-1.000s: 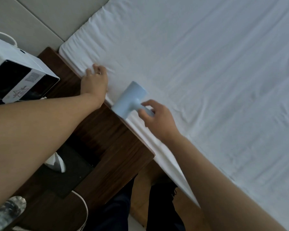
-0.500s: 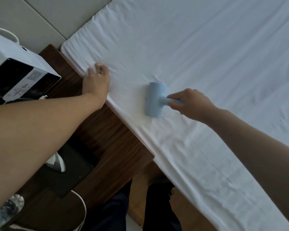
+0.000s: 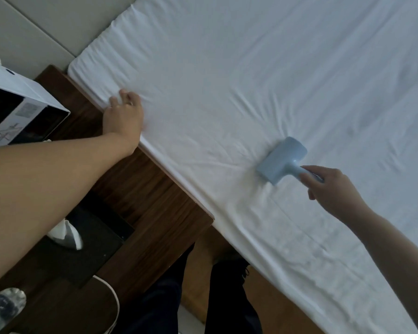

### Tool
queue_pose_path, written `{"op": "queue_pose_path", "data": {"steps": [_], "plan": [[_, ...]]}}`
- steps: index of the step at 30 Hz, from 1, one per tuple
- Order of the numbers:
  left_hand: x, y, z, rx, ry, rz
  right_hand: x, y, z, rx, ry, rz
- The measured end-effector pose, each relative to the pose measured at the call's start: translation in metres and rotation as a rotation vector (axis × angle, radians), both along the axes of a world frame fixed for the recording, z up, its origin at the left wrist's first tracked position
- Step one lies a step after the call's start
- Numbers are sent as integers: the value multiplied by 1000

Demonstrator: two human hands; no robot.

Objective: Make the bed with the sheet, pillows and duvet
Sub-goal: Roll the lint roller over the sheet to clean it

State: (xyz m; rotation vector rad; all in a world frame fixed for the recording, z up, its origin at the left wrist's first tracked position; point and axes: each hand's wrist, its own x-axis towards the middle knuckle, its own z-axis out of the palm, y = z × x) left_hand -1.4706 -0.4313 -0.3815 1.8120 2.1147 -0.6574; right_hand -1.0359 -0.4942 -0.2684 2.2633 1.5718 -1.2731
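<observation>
A white sheet point(image 3: 263, 75) covers the mattress, wrinkled around a light blue handheld brush point(image 3: 281, 159) whose head lies on it. My right hand point(image 3: 328, 189) grips the brush's handle, out over the sheet. My left hand point(image 3: 123, 116) rests on the sheet at the mattress edge near the head corner, fingers spread flat on the fabric. No pillows or duvet are in view.
A dark wooden bedside table point(image 3: 140, 201) stands against the bed. It carries a white box point(image 3: 17, 109), a black pad point(image 3: 82, 251), a white cable point(image 3: 114, 304) and a plastic bottle point(image 3: 3, 309). A grey padded headboard point(image 3: 46, 25) is at top left. My legs point(image 3: 191, 297) stand on the wooden floor.
My right hand has drawn the brush across the sheet, from the mattress edge beside the table further onto the bed. My left hand stayed pressed at the edge.
</observation>
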Motion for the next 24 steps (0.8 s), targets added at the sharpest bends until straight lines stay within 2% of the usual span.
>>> {"op": "queue_pose_path", "data": {"steps": [2, 6, 9, 15, 19, 24], "plan": [[-2, 1, -1, 6, 0, 6, -6, -10, 1, 25, 8, -126], [4, -2, -2, 35, 6, 41, -30, -19, 5, 130, 248, -615], [28, -7, 2, 14, -5, 118, -56, -7, 3, 188, 372, -761], [84, -23, 7, -16, -193, 188, -102, 34, -33, 308, 414, -783], [88, -23, 1, -110, -196, 211, -126, 31, -45, 306, 367, -560], [101, -11, 4, -152, -153, 275, -122, -21, -52, 282, 236, -446]]}}
